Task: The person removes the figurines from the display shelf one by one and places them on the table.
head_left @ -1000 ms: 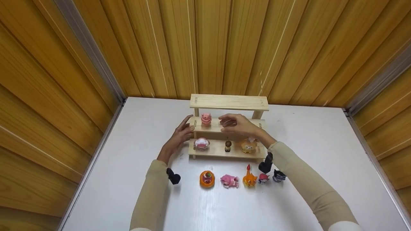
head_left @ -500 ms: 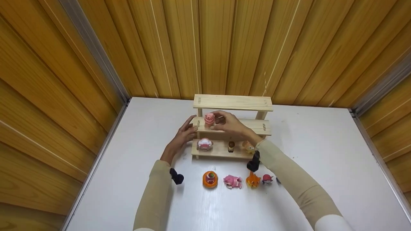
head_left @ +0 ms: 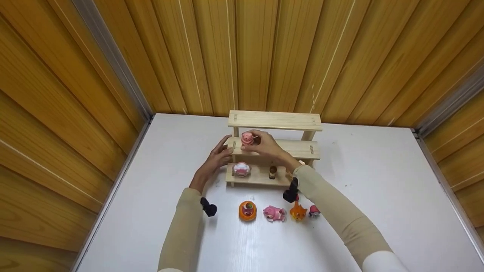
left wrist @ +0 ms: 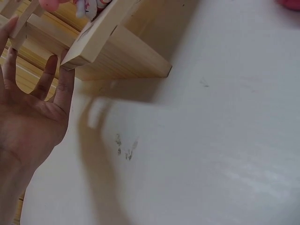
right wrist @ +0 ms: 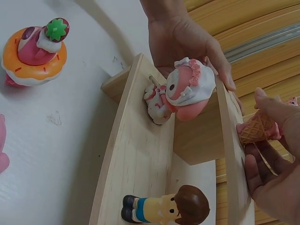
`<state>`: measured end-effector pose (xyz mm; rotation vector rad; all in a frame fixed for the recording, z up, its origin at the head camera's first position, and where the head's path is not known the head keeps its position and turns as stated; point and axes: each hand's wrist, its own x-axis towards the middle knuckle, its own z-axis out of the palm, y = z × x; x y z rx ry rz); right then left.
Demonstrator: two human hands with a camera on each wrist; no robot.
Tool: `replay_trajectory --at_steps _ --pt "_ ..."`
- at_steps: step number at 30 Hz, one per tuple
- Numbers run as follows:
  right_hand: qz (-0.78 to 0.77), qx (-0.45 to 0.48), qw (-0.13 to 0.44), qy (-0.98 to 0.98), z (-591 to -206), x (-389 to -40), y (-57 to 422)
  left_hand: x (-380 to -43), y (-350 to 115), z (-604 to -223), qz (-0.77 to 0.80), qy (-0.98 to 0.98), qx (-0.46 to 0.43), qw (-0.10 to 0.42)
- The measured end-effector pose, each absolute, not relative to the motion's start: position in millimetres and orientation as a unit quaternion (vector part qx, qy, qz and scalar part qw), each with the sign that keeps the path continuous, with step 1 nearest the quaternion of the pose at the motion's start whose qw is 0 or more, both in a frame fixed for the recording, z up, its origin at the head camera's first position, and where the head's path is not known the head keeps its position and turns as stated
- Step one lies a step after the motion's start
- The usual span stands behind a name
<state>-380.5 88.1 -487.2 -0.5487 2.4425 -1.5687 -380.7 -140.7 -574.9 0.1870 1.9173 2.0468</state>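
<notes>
On the middle tier of a three-tier wooden display stand point(head_left: 280, 120), my right hand point(head_left: 269, 147) holds a small pink figurine point(head_left: 247, 138) between thumb and fingers. A waffle-cone base point(right wrist: 257, 127) on the figurine shows in the right wrist view, right at the board. My left hand point(head_left: 216, 161) touches the stand's left end with its fingers extended. Below, on the lowest tier, are a pink figurine with a white hood point(right wrist: 190, 89) and a brown-haired boy figurine point(right wrist: 190, 206). My right forearm mostly hides another figurine at that tier's right end.
In front of the stand, a row of figurines lies on the white table point(head_left: 242, 249): an orange doughnut figurine point(head_left: 247, 210), a pink one point(head_left: 274, 214), an orange one point(head_left: 298, 212) and a red-topped one point(head_left: 314, 211). Wood-look panel walls point(head_left: 253, 56) enclose the table.
My right hand has moved left along the middle tier and taken hold of the pink figurine, now slightly tilted. My left hand stays at the stand's end.
</notes>
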Motion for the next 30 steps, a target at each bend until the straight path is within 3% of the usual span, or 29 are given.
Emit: replay_trajectory --at_steps 30 --pt "-0.49 -0.189 0.097 0.846 -470.7 -366.6 112.0 -379.7 -140.1 -574.1 0.731 0.659 0.049 0.17"
